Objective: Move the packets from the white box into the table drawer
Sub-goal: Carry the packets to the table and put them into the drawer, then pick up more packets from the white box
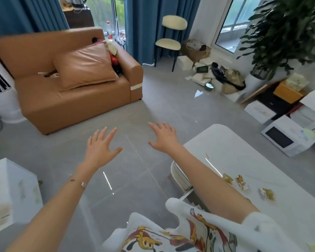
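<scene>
We hold both hands — left (100, 148), right (164, 137) — spread and empty over the floor; next we likely turn to the box (11, 193) for packets (242, 181).

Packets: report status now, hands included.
Left hand and right hand open, empty, over floor. Three packets on white table. Nothing obstructing.

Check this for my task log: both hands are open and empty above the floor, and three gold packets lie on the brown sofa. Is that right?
Not quite. The head view shows the three gold packets lying on the white table, not on the brown sofa. The rest holds: left hand and right hand are open and empty above the floor.
</scene>
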`<move>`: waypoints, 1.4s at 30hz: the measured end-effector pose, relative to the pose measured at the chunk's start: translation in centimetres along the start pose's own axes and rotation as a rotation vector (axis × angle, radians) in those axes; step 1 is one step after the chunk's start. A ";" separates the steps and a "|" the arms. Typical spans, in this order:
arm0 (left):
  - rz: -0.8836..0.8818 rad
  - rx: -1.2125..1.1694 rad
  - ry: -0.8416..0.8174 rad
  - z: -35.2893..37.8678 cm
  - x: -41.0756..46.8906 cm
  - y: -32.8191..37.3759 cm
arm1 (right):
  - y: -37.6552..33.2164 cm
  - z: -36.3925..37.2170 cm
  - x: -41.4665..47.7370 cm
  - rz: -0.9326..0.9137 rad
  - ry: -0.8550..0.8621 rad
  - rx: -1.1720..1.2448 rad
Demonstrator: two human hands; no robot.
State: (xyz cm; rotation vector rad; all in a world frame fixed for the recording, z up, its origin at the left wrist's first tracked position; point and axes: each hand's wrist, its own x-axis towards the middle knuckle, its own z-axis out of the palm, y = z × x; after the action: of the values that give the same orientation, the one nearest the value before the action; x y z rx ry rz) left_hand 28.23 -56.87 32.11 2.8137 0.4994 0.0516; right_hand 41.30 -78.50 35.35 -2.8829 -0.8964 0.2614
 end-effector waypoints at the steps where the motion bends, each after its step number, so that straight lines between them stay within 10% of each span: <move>1: -0.018 0.000 0.017 -0.6 0.1 -1.5 | -1.6 0.1 1.3 -0.031 -0.003 -0.003; 42: -1.312 -0.157 0.306 -6.5 0.2 -42.8 | -55.0 7.9 35.8 -1.358 -0.370 -0.162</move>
State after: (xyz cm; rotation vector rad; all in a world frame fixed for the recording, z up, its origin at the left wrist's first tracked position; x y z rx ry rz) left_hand 13.70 -16.50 26.28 1.8246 2.1194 0.2243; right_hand 38.37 -12.56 31.54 -1.6810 -2.6578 0.5424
